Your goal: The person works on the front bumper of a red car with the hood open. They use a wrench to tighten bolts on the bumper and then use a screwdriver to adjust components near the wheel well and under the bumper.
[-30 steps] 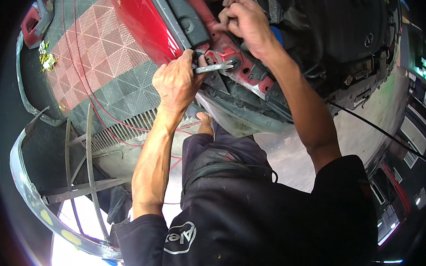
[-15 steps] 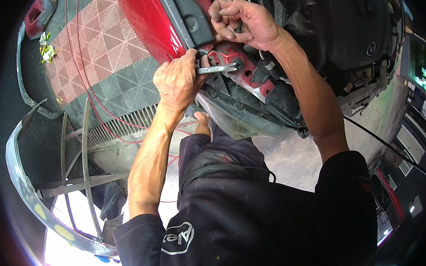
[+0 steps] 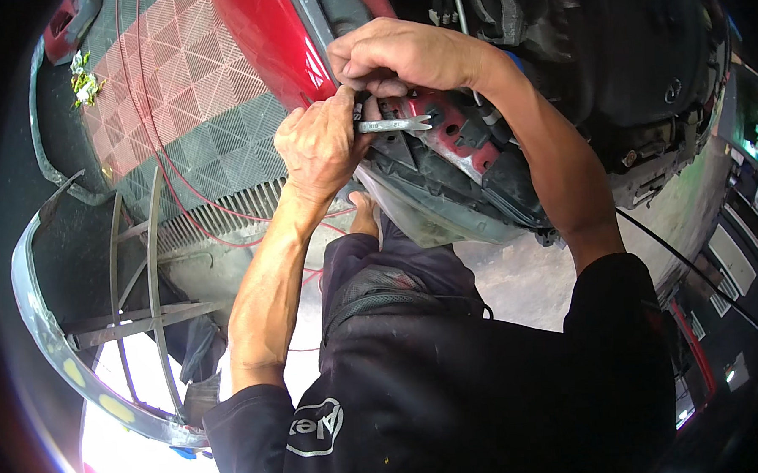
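Observation:
My left hand [image 3: 318,150] is closed around a silver open-end wrench [image 3: 398,125], whose forked jaw sticks out to the right above the red metal front support [image 3: 482,159] of a car. Just above it my right hand [image 3: 413,56] is bent over at the wrist, its fingers curled close to my left thumb and index finger. Whatever the right fingers pinch is hidden behind the hand. Both hands work at the inner edge of the red fender [image 3: 273,47], by the corner of the engine bay. A clear headlight lens [image 3: 412,214] lies below them.
To the right is the dark engine cover [image 3: 629,48]. A detached bumper [image 3: 39,306] rests on a metal stand [image 3: 154,272] at the left. Red hoses [image 3: 163,174] run across the floor tiles [image 3: 185,67]. A black cable [image 3: 693,261] stretches at the right.
My right hand has moved left and down to my left hand and turned over, hiding a small dark bolt-like piece seen in it before. The left hand still grips the wrench, shifted slightly right.

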Demonstrator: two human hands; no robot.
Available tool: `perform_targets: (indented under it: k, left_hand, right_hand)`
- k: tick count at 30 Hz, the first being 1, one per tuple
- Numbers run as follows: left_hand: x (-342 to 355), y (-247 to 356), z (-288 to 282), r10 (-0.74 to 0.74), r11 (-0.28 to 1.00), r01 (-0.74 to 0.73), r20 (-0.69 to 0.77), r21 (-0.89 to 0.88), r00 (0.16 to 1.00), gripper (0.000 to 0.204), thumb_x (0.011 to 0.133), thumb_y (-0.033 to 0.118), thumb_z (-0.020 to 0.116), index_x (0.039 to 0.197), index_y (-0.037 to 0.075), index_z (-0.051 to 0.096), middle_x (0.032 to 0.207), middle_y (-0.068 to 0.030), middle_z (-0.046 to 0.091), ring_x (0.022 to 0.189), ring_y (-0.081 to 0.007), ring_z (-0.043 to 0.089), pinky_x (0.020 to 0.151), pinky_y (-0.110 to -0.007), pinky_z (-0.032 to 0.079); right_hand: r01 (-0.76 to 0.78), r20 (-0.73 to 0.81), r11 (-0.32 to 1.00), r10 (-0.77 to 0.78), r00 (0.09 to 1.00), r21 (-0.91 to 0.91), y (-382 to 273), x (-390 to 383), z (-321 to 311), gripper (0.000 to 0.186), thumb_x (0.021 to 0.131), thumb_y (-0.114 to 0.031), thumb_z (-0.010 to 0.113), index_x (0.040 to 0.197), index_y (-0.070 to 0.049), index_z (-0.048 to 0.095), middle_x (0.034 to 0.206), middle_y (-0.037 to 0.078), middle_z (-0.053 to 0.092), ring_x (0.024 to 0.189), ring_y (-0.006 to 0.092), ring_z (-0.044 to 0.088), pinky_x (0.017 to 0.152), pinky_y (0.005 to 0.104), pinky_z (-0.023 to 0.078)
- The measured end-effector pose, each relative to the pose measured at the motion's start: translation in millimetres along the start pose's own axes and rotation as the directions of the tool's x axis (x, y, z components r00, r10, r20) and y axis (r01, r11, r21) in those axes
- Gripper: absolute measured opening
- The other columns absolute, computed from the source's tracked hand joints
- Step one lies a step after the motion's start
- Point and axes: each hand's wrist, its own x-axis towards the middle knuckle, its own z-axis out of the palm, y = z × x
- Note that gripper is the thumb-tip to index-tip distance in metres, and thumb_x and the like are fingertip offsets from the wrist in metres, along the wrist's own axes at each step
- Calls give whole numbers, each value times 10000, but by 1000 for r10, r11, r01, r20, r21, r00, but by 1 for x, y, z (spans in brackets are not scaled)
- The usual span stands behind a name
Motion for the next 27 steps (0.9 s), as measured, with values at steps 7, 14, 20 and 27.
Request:
perform_targets:
  k: [7, 14, 20, 27]
  left_hand:
    - [-1, -2, 6, 41, 999, -39, -61, 23, 997, 486, 716, 236, 848, 1115, 52, 642, 740, -35, 649, 651, -186, 658, 574, -326, 450]
    - [4, 2, 4, 62, 997, -57, -109, 50, 992, 328, 829, 238, 815, 1049, 61, 648, 654, -13, 609, 580, -160, 628, 529, -303, 423]
    - [3, 6, 8, 35, 997, -24, -139, 76, 990, 294, 853, 243, 806, 1034, 67, 653, 639, -28, 599, 565, -173, 624, 515, -311, 421]
    - [-1, 12, 9, -37, 993, 47, -100, 107, 994, 285, 868, 255, 796, 1043, 79, 657, 621, -29, 583, 539, -187, 608, 506, -332, 433]
  right_hand:
    - [93, -164, 990, -111, 980, -110, 6, -3, 7, 242, 975, -200, 450, 788, -54, 497, 692, -15, 416, 544, 66, 334, 515, 251, 285]
    - [-57, -194, 959, 115, 974, 279, 10, 0, -5, 285, 956, -260, 487, 739, -81, 527, 643, -28, 425, 520, 43, 337, 446, 234, 221]
    - [-38, -176, 909, 122, 977, 416, 21, 3, -6, 278, 946, -248, 509, 722, -83, 521, 624, -32, 399, 528, 44, 320, 446, 236, 197]
    - [-67, -197, 912, 158, 967, 405, 16, 4, -1, 264, 932, -250, 528, 735, -75, 544, 627, -35, 406, 527, 49, 321, 451, 237, 208]
